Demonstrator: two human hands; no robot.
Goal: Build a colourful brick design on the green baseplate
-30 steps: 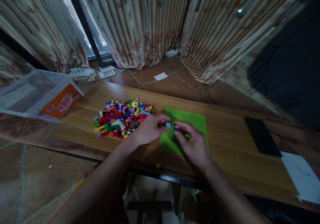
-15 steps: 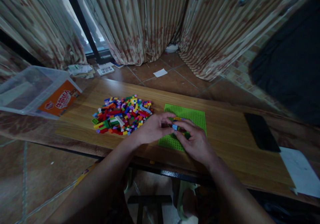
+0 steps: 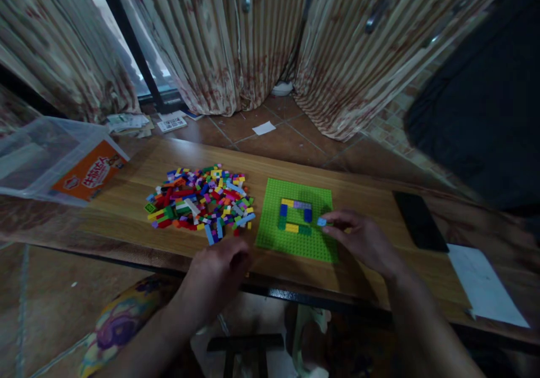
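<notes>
A light blue brick (image 3: 322, 221) is pinched between the thumb and fingers of my right hand (image 3: 360, 237), over the right side of a green baseplate (image 3: 270, 240). On the baseplate stands a rectangular ring of bricks, with a yellow brick (image 3: 292, 228), a purple brick (image 3: 302, 204), a dark blue brick (image 3: 307, 215) and a green brick (image 3: 304, 230) among them. My left hand (image 3: 223, 268), somewhat blurred, is at the table's front edge below the brick pile (image 3: 202, 195). Its fingers are curled closed; whatever they may hold is hidden.
A clear plastic box (image 3: 46, 184) with an orange label stands at the left end of the wooden table (image 3: 139, 226). To the right lie a black phone-like slab (image 3: 419, 220) and a white sheet (image 3: 485, 285). Curtains (image 3: 202, 46) hang beyond the table.
My hands were together over the baseplate at the light blue brick; they have parted. The left went down and left, the right moved right with the brick, uncovering the brick ring.
</notes>
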